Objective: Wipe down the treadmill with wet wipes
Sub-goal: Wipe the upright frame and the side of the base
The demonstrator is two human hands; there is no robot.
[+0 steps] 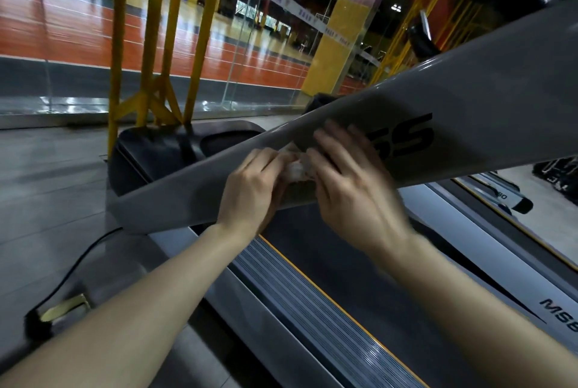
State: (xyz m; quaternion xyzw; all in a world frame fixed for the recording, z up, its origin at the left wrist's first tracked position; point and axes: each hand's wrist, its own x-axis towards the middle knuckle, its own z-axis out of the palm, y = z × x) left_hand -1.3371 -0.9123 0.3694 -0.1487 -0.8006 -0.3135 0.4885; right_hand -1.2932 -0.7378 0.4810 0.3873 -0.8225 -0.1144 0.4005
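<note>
Here the left hand (250, 190) pinches a crumpled wet wipe (295, 170) with curled fingers. The blurred right hand (353, 190) meets it, though its grip cannot be told. Both hands sit at the treadmill's grey upright (469, 96). This looks like a mid-wipe refold, so next comes pressing a clean face flat along it.

A gym: treadmill (438, 124) beside glass-walled sports courts (78, 21).
</note>
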